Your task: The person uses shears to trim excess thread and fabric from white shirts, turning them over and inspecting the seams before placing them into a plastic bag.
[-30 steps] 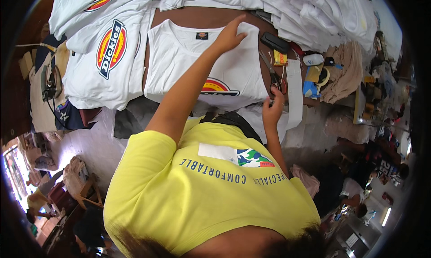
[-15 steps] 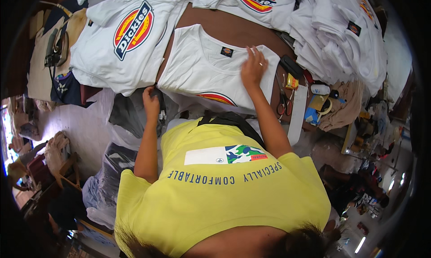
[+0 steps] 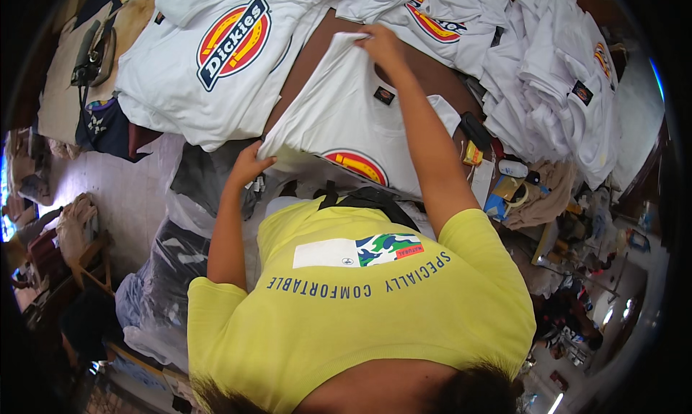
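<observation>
A white shirt (image 3: 335, 100) with a dark neck label and a red-and-yellow print lies in front of me on a brown board (image 3: 299, 82). My right hand (image 3: 382, 50) pinches its far left shoulder corner and holds that part raised, so the cloth is creased. Down at the near left corner, my left hand (image 3: 250, 163) is closed on the shirt's edge. The right part of the shirt rests on the board, partly behind my right forearm.
On the left lies a stack of printed white shirts (image 3: 194, 75), with an iron (image 3: 94, 60) beyond it. More white shirts (image 3: 555, 82) are piled at right, near a black case (image 3: 474, 130) and a tape roll (image 3: 520, 190). Plastic-wrapped clothing (image 3: 173, 284) sits lower left.
My right hand has moved from lying on the shirt's right side to its far left shoulder, lifting it. My left hand has taken hold of the near left edge, which is slightly raised.
</observation>
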{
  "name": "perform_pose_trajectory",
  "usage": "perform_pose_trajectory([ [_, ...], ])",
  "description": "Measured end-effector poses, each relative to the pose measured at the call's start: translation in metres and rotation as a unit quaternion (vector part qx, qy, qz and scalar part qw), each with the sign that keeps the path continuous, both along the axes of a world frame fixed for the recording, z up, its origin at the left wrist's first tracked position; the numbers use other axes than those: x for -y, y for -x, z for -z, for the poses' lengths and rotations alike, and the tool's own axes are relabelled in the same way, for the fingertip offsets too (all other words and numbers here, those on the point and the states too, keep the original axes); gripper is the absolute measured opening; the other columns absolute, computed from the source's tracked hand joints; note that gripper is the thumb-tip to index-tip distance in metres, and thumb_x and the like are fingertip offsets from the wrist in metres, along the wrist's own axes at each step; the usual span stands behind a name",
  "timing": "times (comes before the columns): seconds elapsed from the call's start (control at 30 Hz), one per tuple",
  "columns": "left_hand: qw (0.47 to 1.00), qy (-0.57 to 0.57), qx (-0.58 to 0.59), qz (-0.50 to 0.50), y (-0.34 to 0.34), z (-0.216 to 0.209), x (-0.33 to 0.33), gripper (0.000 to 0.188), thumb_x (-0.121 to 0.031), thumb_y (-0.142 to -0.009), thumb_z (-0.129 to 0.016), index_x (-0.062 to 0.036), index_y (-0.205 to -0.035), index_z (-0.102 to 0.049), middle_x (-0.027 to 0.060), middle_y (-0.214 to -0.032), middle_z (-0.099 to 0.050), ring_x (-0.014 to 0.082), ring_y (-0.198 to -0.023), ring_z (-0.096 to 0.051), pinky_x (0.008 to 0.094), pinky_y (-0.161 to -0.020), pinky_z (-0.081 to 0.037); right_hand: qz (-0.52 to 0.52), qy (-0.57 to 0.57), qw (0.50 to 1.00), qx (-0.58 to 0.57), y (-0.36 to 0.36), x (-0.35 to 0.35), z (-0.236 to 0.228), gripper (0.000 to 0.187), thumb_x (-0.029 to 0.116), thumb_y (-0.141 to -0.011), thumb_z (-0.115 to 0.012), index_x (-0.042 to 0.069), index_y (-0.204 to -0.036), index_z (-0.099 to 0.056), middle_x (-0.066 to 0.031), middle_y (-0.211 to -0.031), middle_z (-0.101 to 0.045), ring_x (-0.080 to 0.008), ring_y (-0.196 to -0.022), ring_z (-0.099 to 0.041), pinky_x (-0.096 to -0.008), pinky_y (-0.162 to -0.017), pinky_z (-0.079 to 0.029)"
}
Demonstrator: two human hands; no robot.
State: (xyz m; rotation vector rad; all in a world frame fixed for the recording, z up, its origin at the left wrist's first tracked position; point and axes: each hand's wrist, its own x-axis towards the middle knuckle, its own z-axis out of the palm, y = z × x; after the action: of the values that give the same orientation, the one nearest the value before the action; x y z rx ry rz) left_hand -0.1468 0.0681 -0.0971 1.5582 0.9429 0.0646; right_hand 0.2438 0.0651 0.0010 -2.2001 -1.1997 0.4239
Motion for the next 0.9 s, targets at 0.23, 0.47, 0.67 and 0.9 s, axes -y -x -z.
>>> perform_pose_trajectory([
  [0.23, 0.973, -0.186, 0.12, 0.065, -0.089, -0.16, -0.045, 0.036, -0.011, -0.076, -0.059, -0.0117, -0.111, -0.054, 0.0054, -0.097, -0.06, 0.012, -0.073, -0.053, 0.0247, -0.067, -0.043, 0.148, -0.119, 0.975, -0.119, -0.119, -0.004, -0.054, 0.024, 0.013, -0.072, -0.063, 0.006, -0.095, -0.065, -0.0122, -0.091, -0.065, -0.0214, -0.082, -0.063, -0.0342, -0.07, -0.049],
  [0.47, 0.803, -0.566, 0.09, 0.162, -0.106, -0.158, -0.014, 0.038, -0.002, -0.068, -0.058, -0.0141, -0.104, -0.06, 0.0082, -0.07, -0.047, 0.0257, -0.066, -0.052, 0.0365, -0.059, -0.043, 0.18, -0.462, 0.762, -0.416, -0.109, 0.081, -0.046, 0.025, -0.006, -0.075, -0.054, 0.0, -0.097, -0.061, -0.0121, -0.095, -0.062, -0.0157, -0.073, -0.06, -0.0226, -0.062, -0.048],
  [0.67, 0.792, -0.562, -0.046, 0.232, -0.086, -0.095, 0.045, 0.035, -0.008, -0.073, -0.058, -0.0119, -0.107, -0.057, 0.0095, -0.075, -0.055, 0.0249, -0.069, -0.056, 0.0351, -0.058, -0.045, 0.263, -0.219, 0.923, -0.175, -0.062, 0.191, 0.032, 0.033, -0.005, -0.072, -0.056, 0.002, -0.104, -0.058, -0.0071, -0.104, -0.058, -0.0094, -0.071, -0.056, -0.0194, -0.061, -0.044],
  [0.9, 0.764, -0.52, -0.204, 0.324, -0.108, -0.106, 0.043, 0.025, -0.007, -0.076, -0.056, -0.0108, -0.1, -0.052, 0.0095, -0.071, -0.058, 0.0232, -0.066, -0.06, 0.0339, -0.054, -0.046, 0.266, -0.217, 0.921, -0.187, -0.048, 0.192, 0.055, 0.036, 0.003, -0.072, -0.062, 0.003, -0.108, -0.055, -0.0073, -0.1, -0.056, -0.011, -0.075, -0.055, -0.0223, -0.068, -0.044],
])
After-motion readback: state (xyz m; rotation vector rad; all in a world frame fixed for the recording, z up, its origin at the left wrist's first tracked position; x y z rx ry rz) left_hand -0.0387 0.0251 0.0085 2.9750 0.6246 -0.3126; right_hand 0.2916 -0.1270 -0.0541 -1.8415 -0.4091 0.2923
